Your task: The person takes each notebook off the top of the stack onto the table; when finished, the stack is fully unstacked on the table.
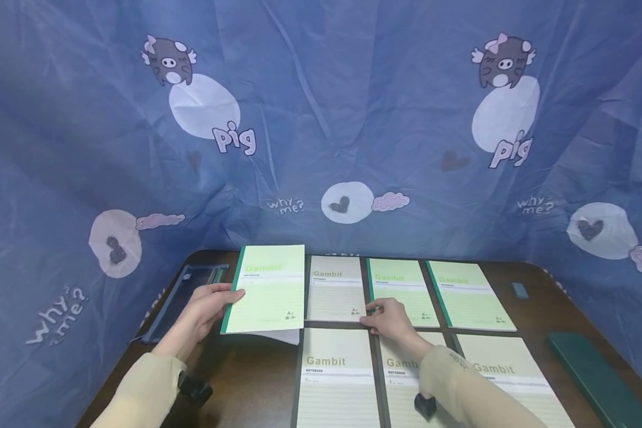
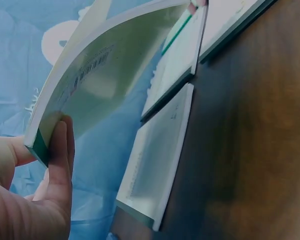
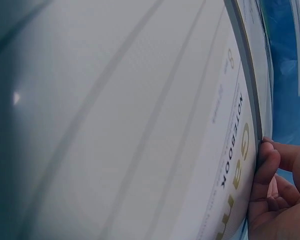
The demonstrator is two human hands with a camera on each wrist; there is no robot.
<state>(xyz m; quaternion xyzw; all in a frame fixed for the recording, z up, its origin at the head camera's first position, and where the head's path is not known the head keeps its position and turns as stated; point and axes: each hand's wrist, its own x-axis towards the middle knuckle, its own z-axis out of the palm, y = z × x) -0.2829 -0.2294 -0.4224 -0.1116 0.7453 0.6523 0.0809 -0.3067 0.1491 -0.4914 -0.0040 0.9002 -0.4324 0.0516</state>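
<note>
My left hand [image 1: 210, 306] pinches a pale green notebook [image 1: 267, 291] by its green spine, thumb on the front cover and fingers behind. In the left wrist view its bowed back cover [image 2: 97, 75] shows a barcode. It is raised over another notebook [image 2: 155, 160] that lies on the table. My right hand [image 1: 389, 320] has thumb and bent fingers at the lower right corner of a grey-white notebook [image 1: 334, 291] in the back row, and appears to pinch that corner. Beneath the right forearm lies a cream Gambit notebook [image 3: 155, 125], partly covered by the sleeve.
Two green notebooks [image 1: 403, 291] continue the back row. More cream notebooks [image 1: 337, 377] form the front row. A dark green case [image 1: 601, 374] and a small blue block [image 1: 520, 290] are at the right. A blue-edged pouch [image 1: 179, 303] lies at the left. Patterned blue cloth [image 1: 321, 119] hangs behind.
</note>
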